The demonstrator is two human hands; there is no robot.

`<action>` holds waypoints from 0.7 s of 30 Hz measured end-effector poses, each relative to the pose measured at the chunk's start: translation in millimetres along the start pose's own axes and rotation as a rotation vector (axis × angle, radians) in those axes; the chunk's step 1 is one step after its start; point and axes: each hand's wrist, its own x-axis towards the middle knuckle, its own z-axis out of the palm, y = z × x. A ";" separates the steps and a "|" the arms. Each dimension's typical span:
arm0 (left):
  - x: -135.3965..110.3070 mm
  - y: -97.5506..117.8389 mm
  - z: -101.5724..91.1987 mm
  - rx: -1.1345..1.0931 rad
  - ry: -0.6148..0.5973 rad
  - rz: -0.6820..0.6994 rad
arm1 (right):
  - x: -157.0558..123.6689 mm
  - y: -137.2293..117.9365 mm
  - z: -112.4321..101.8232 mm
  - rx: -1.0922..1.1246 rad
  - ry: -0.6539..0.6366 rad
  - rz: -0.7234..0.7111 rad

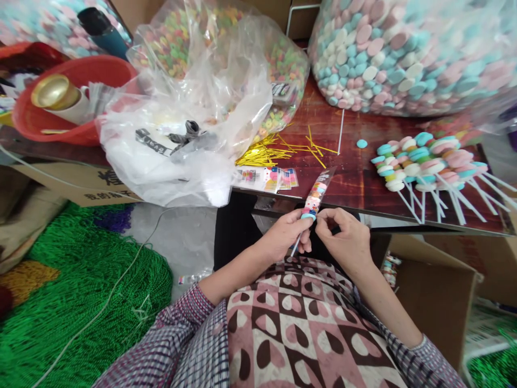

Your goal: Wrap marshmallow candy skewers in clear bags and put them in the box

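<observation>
My left hand (pixel 291 229) is closed around a marshmallow lollipop (pixel 313 200) in a clear printed sleeve. Its white stick (pixel 296 245) sticks out below my fingers, and a blue marshmallow shows at the sleeve's lower end. My right hand (pixel 341 231) is beside it, thumb and forefinger pinched together near the sleeve's lower edge. What that pinch holds, if anything, is too small to make out. Yellow twist ties (pixel 264 152) are scattered on the table, with printed clear sleeves (pixel 269 178) stacked at its near edge.
A pile of marshmallow sticks (pixel 428 164) lies at the table's right. Behind stand big bags of marshmallows (pixel 404 54) and colourful ring candies (pixel 218 32). A red basin (pixel 117 70) is at left. A cardboard box (pixel 432 302) sits lower right; green strands (pixel 100 280) cover the floor.
</observation>
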 end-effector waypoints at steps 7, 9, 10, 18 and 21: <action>-1.2 4.6 5.5 0.378 0.240 0.097 | -5.1 -4.1 0.4 0.079 -0.048 0.043; -0.3 4.4 4.2 0.301 0.220 0.096 | -5.9 -2.0 1.3 0.118 -0.055 0.083; 0.2 4.3 3.2 0.195 0.174 0.070 | -6.2 -0.3 2.0 0.150 -0.059 0.110; 2.4 2.6 -2.4 -0.258 -0.057 -0.138 | -9.1 7.7 5.6 0.397 -0.046 0.278; 2.2 0.6 -1.8 -0.224 -0.040 -0.100 | -7.8 3.3 3.4 0.363 0.002 0.241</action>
